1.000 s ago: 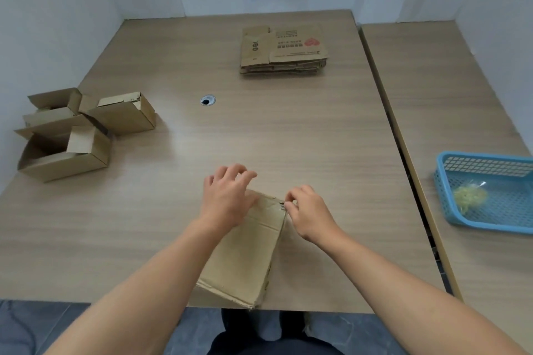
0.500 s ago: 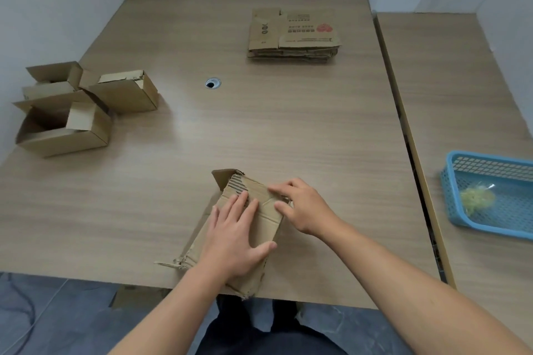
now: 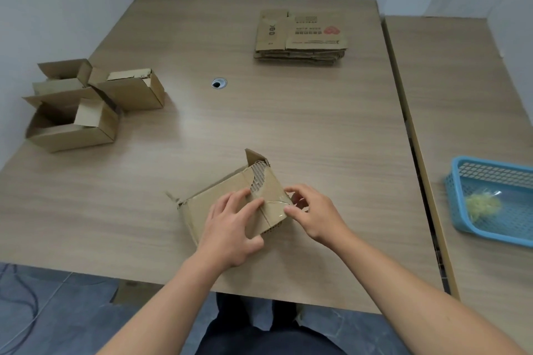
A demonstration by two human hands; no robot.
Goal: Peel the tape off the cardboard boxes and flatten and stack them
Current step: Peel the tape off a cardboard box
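Observation:
A small brown cardboard box (image 3: 227, 196) lies near the table's front edge, its top torn so the corrugation shows. A strip of clear tape (image 3: 277, 204) crosses its right end. My left hand (image 3: 233, 225) grips the box from above, thumb on the near side. My right hand (image 3: 311, 212) sits at the box's right end, thumb and fingers pinching at the tape's edge. A stack of flattened boxes (image 3: 300, 36) lies at the far middle of the table.
Three open small boxes (image 3: 86, 104) cluster at the table's left edge by the wall. A cable hole (image 3: 219, 83) sits mid-table. A blue plastic basket (image 3: 496, 199) holding crumpled tape stands on the adjoining table at right.
The box has been turned and laid broader side up. My left hand shifted from its far end to on top of it. My right hand stays at its right end.

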